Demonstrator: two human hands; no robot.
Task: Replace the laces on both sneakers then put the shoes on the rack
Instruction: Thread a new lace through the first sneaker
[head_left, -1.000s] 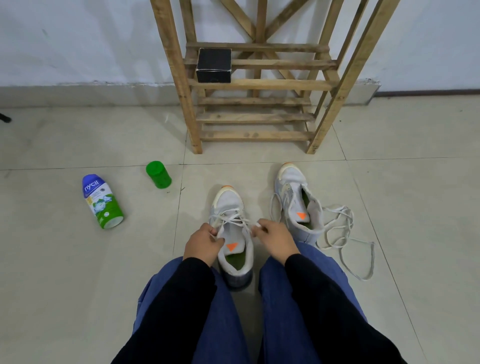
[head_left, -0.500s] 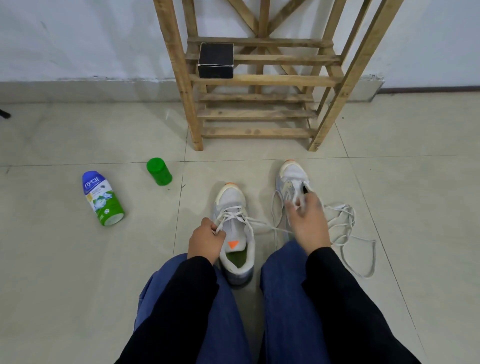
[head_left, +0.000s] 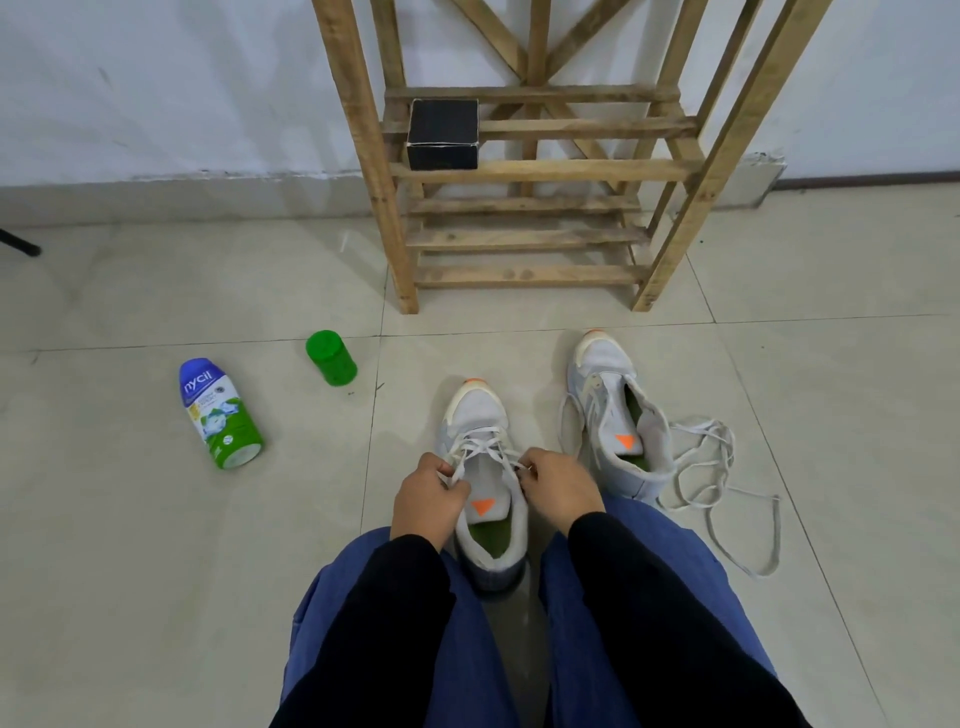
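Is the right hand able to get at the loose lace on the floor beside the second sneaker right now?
Probably yes, once it lets go: the right hand is pinching the laced sneaker's lace. The loose lace lies uncovered on the floor just beyond the second sneaker.

A Nycil bottle (head_left: 221, 415) lies near a green jar (head_left: 331, 358); a black box (head_left: 442, 134) sits beyond.

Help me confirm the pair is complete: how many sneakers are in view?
2. One sneaker stands between the person's knees, with the left hand and right hand pinching its laces. The other sneaker sits to its right, beside a loose lace. None appears hidden.
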